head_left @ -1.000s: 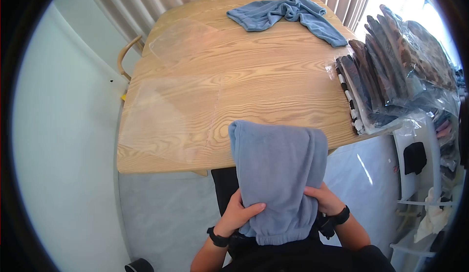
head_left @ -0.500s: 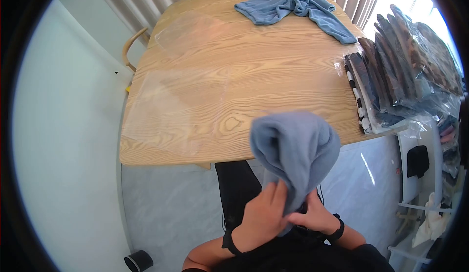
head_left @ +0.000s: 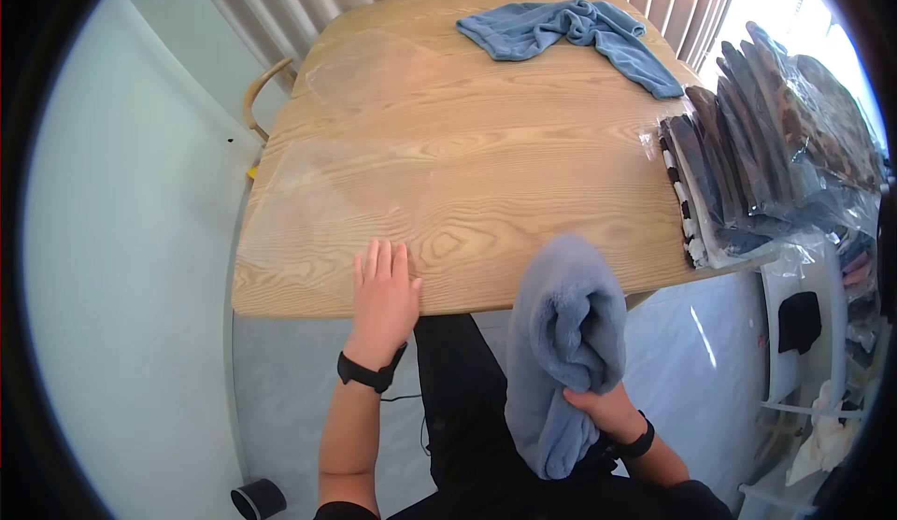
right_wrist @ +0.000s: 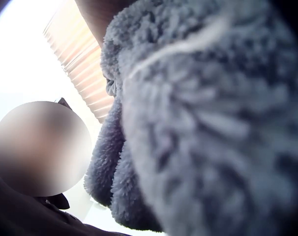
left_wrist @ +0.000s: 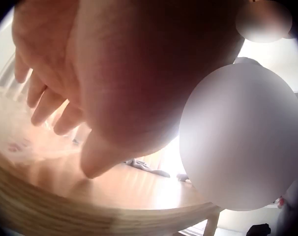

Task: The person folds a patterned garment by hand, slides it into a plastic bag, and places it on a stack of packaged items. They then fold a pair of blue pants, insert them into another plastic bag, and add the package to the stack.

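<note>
My right hand [head_left: 607, 411] grips a folded blue-grey fleece garment [head_left: 565, 305] by its lower part, thumb across the front. The bundle stands up in front of my body, its folds turned toward the head camera. In the right wrist view the fluffy fleece [right_wrist: 188, 123] fills most of the picture and hides the fingers. My left hand [head_left: 385, 291] is away from the garment, reaching over the table's front edge with fingers extended. Its fingertips lie at the near edge of a clear plastic bag [head_left: 327, 188] spread flat on the wooden table [head_left: 523, 165].
Another clear bag [head_left: 374, 67] lies farther back. A crumpled blue garment [head_left: 570, 29] is at the table's far side. Several bagged, folded garments [head_left: 747, 156] are stacked at the right edge. A wooden chair [head_left: 252, 99] stands left, a black bin [head_left: 259, 499] on the floor.
Both hands held the fleece garment earlier. The bundle was turned and folded up, and my left hand let go and moved left and forward to the table edge while my right hand kept hold.
</note>
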`<state>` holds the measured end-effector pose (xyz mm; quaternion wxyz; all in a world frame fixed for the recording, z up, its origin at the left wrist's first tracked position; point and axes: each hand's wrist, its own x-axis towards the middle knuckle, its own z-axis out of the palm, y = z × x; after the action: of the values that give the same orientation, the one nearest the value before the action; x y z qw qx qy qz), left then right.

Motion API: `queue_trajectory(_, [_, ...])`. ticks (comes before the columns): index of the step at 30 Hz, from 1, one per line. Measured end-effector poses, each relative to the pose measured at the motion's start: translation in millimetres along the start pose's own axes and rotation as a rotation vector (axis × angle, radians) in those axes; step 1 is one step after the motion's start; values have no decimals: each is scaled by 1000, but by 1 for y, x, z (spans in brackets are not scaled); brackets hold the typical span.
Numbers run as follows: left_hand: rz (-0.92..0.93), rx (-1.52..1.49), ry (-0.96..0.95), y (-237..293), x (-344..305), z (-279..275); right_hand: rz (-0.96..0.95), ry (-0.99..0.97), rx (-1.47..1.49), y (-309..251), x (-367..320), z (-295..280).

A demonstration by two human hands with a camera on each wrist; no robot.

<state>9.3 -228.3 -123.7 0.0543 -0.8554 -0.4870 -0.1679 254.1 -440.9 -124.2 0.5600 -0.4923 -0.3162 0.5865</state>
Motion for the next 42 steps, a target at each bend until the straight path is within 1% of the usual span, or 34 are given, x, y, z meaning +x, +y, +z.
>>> queue_trajectory(2, [46, 3, -113, -16, -5, 0, -21, -7, -42, 3, 0, -5])
queue_trajectory(3, [49, 5, -117, -18, -6, -9, -33, -4, -81, 4, -1, -6])
queue_trajectory(5, [44, 137, -147, -19, -11, -31, -6, 6, -63, 4, -1, -7])
queue_trajectory(9, [61, 214, -215, -46, -20, -43, 1, 29, -10, 5, 2, -7])
queue_trajectory(11, [-99, 125, -370, -63, -24, -39, 9, 17, -32, 6, 4, -8])
queue_trajectory(14, [-143, 70, -424, -55, -25, -52, 12, 1, -67, 10, 6, -7])
queue_trajectory(15, [-144, 73, -424, -53, -27, -53, 6, -4, -84, 11, 7, -6])
queue_trajectory(17, [12, -25, -229, -51, -33, -53, 4, -17, -52, 11, 9, -4])
queue_trajectory(18, [11, -24, -229, -54, -35, -50, 3, -28, -22, 11, 9, -3])
queue_trajectory(20, [74, -150, -202, -61, -39, -43, 7, -41, -37, 15, 9, -4])
queue_trajectory(23, [59, -238, -241, -62, -38, -45, 3, -68, -64, 16, 10, -5])
queue_trajectory(25, [65, -226, -221, -61, -37, -45, -7, -85, -76, 18, 10, -6])
queue_trajectory(27, [75, -215, -205, -59, -35, -46, -21, -109, -153, 20, 10, -9])
queue_trajectory(29, [79, -245, -141, -56, -33, -49, -20, -102, -126, 20, 8, -7])
queue_trajectory(30, [80, -245, -144, -56, -33, -49, -16, -97, -100, 20, 6, -6])
queue_trajectory(33, [63, -221, -98, -57, -33, -45, -8, -136, -141, 23, 6, -8])
queue_trajectory(35, [10, -216, -126, -59, -35, -44, -17, -133, -137, 18, 6, -5])
queue_trajectory(36, [12, -215, -127, -59, -36, -43, -21, -131, -133, 17, 5, -4])
queue_trajectory(38, [-118, -252, -135, -60, -36, -41, -26, -132, -135, 17, 5, -2])
queue_trajectory(40, [-137, -246, -110, -56, -35, -46, -34, -132, -138, 16, 7, -2])
queue_trajectory(42, [-157, -240, -87, -52, -33, -49, -10, -217, -214, 14, 9, -2])
